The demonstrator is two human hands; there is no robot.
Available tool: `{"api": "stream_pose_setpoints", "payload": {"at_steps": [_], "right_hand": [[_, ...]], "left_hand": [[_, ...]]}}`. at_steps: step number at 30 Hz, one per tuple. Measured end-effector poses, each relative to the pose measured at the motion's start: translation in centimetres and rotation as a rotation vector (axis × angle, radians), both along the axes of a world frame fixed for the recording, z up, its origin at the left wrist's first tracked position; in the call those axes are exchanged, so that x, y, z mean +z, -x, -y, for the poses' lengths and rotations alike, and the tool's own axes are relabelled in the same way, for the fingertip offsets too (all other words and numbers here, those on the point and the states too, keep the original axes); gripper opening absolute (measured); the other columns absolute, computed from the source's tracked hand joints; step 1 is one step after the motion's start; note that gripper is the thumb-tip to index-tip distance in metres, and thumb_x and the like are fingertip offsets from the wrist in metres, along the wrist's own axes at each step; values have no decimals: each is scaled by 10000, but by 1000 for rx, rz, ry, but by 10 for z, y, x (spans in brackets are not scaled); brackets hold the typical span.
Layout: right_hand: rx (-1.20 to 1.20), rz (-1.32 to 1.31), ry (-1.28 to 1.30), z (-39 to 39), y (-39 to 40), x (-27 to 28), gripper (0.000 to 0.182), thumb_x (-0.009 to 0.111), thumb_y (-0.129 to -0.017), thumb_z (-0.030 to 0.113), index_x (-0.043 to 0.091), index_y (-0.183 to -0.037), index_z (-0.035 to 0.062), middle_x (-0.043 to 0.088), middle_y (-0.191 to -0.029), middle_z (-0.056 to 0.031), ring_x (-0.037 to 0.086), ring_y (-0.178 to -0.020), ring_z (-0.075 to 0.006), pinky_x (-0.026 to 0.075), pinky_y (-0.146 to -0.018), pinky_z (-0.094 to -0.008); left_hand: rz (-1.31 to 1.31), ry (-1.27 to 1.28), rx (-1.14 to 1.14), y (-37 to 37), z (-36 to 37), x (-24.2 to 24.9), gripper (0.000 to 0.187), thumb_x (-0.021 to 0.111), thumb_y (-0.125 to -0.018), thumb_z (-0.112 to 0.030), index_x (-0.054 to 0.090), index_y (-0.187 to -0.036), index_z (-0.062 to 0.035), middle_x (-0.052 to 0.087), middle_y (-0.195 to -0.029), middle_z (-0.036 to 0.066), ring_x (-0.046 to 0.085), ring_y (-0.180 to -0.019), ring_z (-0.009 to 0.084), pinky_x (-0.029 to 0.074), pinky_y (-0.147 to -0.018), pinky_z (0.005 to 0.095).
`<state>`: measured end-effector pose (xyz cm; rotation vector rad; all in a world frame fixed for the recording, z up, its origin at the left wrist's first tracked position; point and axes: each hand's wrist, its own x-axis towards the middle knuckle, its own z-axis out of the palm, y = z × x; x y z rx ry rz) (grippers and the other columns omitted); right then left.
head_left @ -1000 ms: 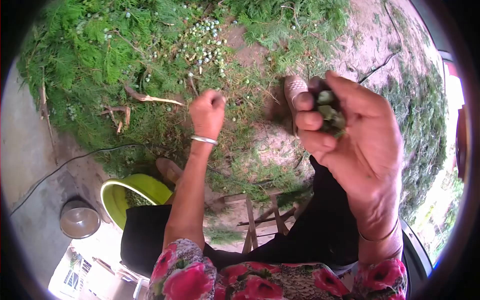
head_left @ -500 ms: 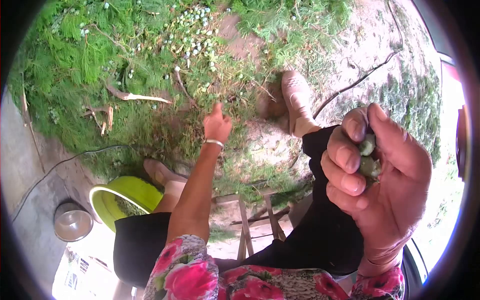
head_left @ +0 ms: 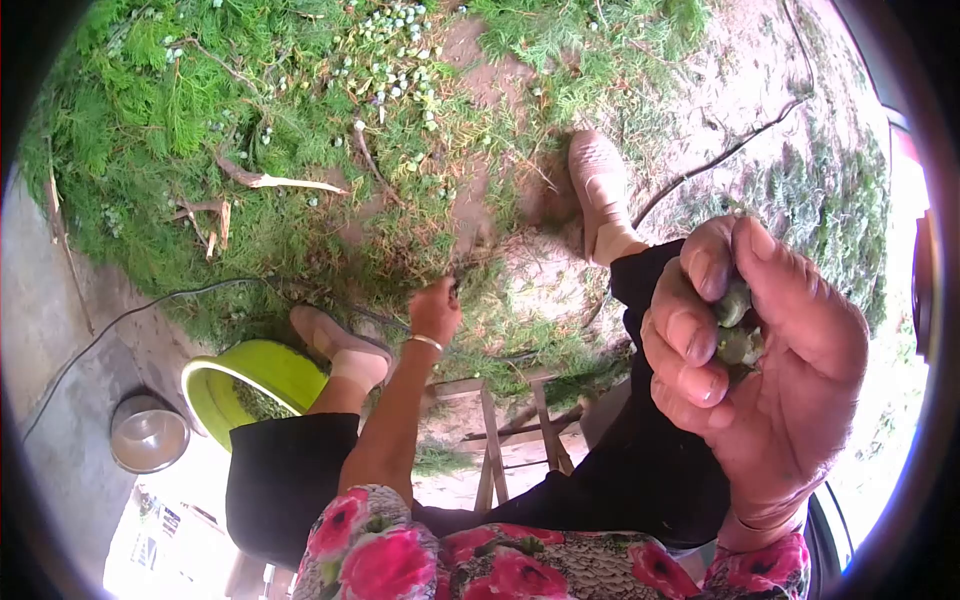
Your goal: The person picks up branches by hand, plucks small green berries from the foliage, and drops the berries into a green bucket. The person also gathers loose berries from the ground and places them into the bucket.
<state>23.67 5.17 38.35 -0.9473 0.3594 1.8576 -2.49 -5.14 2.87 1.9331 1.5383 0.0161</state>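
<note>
Close to the camera on the right, my right hand (head_left: pixel 775 370) curls around several small green cones (head_left: pixel 738 335), which show between the fingertips and thumb. My left hand (head_left: pixel 436 310) is lower and farther off, above the ground litter, with its fingers curled together. Something small and dark shows at its fingertips, too small to make out. Beneath and beyond the left hand lie green cut sprigs (head_left: pixel 150 110) and a scatter of pale green cones (head_left: pixel 400 60).
A yellow-green basin (head_left: pixel 250 355) holding plant bits stands by my left foot. Left of it is a metal bowl (head_left: pixel 150 440). Broken branches (head_left: pixel 285 183) lie on the sprigs. A dark cable (head_left: pixel 715 160) runs along the ground. A wooden frame (head_left: pixel 490 440) stands between my legs.
My left hand has drawn back toward me, and its extended finger has curled in. My right hand stays raised around the cones, its fingers slightly shifted.
</note>
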Motion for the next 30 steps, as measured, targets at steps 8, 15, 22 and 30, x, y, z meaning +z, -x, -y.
{"api": "stream_pose_setpoints", "payload": {"at_steps": [8,15,22,30], "right_hand": [[30,72,43,-6,5,5,300,338,-980,248,451,-879,-11,508,-714,-166,494,-549,-170,377,-413,-250],[-24,287,-46,-7,25,12,309,356,-977,265,456,-862,-4,516,-696,-165,478,-512,-163,370,-409,-253],[112,86,43,-13,13,7,309,384,-970,266,470,-850,-6,515,-663,-167,472,-493,-171,362,-394,-262],[80,120,73,-17,16,8,298,402,-963,255,469,-846,-11,519,-663,-177,468,-483,-171,357,-380,-262]], "left_hand": [[257,-97,304,-49,-117,22,151,675,-752,-142,608,-773,-9,629,-685,149,614,-594,286,492,-585,382],[-128,-14,66,-66,-117,-6,195,664,-759,-160,577,-880,-34,626,-766,219,611,-698,385,500,-655,457],[1090,781,1038,-35,-87,41,85,560,-791,16,597,-867,21,630,-700,57,600,-589,148,466,-479,312],[-50,-95,261,-50,-125,-14,213,715,-710,-126,558,-796,-10,580,-684,238,561,-611,421,467,-542,415]]}}
